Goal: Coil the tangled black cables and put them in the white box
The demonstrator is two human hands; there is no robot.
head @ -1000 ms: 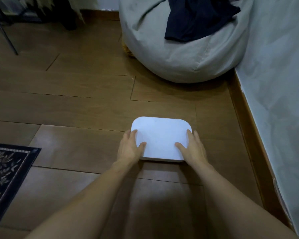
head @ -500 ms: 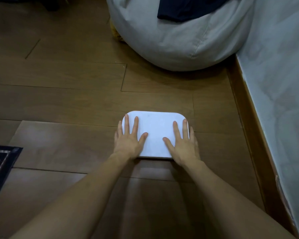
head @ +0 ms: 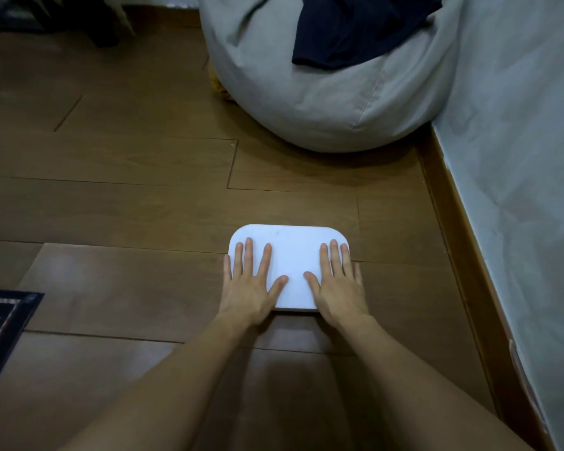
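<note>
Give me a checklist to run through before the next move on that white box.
1. The left hand lies flat on the box, fingers straight: ok.
2. The right hand lies flat on the box too: ok.
3. The box sits level on the floor: ok.
4. Its top is closed all round: cannot tell; the hands cover both sides.
5. All cables are inside: cannot tell; none in view.
6. The beanbag is apart from the box: ok.

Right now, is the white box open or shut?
Shut: the white box shows an unbroken flat top, with the left hand and right hand lying flat on it.
</note>
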